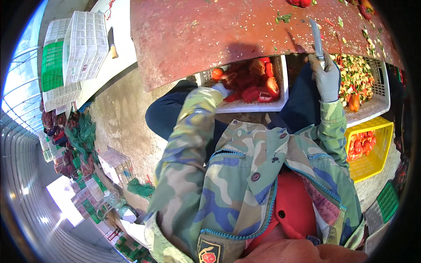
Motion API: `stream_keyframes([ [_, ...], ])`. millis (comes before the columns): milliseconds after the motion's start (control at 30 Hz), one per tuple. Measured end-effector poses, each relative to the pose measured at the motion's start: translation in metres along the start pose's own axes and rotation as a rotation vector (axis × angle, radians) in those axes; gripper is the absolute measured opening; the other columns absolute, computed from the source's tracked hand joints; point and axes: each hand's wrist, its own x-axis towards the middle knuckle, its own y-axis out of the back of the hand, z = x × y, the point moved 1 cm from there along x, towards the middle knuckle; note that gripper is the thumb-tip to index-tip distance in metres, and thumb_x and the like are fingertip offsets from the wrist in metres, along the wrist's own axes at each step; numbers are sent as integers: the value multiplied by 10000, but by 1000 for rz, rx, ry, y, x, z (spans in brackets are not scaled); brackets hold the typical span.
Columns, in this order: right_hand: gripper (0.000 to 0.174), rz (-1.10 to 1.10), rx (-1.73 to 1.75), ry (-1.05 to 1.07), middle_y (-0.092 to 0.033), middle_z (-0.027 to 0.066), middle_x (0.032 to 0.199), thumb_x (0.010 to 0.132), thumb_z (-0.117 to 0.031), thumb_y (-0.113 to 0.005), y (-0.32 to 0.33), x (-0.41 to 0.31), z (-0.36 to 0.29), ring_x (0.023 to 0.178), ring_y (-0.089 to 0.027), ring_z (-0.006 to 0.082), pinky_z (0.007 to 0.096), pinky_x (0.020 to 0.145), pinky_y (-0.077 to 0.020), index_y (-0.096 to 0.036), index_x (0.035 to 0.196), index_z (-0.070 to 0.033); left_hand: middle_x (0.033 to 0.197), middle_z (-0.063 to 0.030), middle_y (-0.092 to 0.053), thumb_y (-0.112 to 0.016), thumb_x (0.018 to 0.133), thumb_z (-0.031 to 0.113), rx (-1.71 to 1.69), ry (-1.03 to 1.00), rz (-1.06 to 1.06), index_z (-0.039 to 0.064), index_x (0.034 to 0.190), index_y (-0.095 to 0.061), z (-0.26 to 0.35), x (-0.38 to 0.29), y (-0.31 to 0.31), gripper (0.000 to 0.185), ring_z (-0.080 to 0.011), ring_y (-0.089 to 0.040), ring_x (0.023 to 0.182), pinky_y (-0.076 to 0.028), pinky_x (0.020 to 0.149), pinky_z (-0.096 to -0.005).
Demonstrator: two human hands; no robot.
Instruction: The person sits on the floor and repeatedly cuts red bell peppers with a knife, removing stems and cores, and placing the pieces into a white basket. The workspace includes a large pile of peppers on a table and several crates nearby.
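Observation:
My right hand (pixel 325 80), in a grey-white glove, grips a knife (pixel 316 37) by its handle, blade pointing up past the edge of the red tabletop (pixel 197 36). Below the table's edge, my left hand (pixel 221 89) reaches into a white plastic crate (pixel 282 88). The sleeve covers part of that hand, and blur hides what its fingers do. Inside the crate lie red bell peppers (pixel 250 94), some cut open. Close to my right hand is another white crate (pixel 380 113) full of pepper cores and scraps (pixel 357 75), with an orange-red pepper (pixel 354 103) on top.
Red pepper pieces (pixel 361 144) lie in a yellow crate (pixel 371 166) at right. Seeds, a green scrap (pixel 283 17) and whole peppers (pixel 300 2) are on the tabletop. At left, a second knife (pixel 112 42) rests on a white surface (pixel 121 39) beside stacked crates (pixel 85 46).

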Motion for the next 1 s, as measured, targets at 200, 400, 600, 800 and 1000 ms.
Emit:
stream_keyframes([
  [200,294,-65,-46,-14,-535,-71,705,927,-190,-701,-12,-13,-2,550,-433,6,204,478,-325,-640,1165,-29,1158,-81,-698,-679,902,379,-164,-4,-140,84,1292,-624,21,10,-14,493,-246,-674,1040,-546,796,-383],
  [400,424,-379,49,-144,-599,-34,795,848,-137,-773,-45,-26,-3,628,-515,42,224,539,-408,-618,1221,-7,1245,-61,-660,-641,897,455,-1459,-253,-463,127,1383,-545,100,-67,26,595,-261,-647,1083,-535,793,-416],
  [600,693,-493,232,-45,-651,58,1138,748,-78,-845,-78,-8,-8,907,-606,113,269,769,-511,-523,1359,-32,1242,-96,-617,-532,945,496,-1668,-459,-511,162,1376,-517,195,-46,59,546,-244,-619,1029,-526,830,-411],
  [800,450,-382,269,27,-679,23,953,857,-112,-741,-105,67,-2,591,-520,58,219,528,-418,-599,1274,-21,1152,-117,-603,-673,910,351,-1443,-629,-153,223,1517,-303,213,-4,79,723,-267,-665,799,-549,598,-376],
  [1000,336,-386,285,41,-636,23,891,904,-135,-683,-123,115,4,667,-551,75,245,605,-450,-621,1211,-12,1305,-208,-559,-838,747,359,-359,-676,707,154,1471,-434,204,3,109,854,-362,-626,1051,-552,808,-452],
])
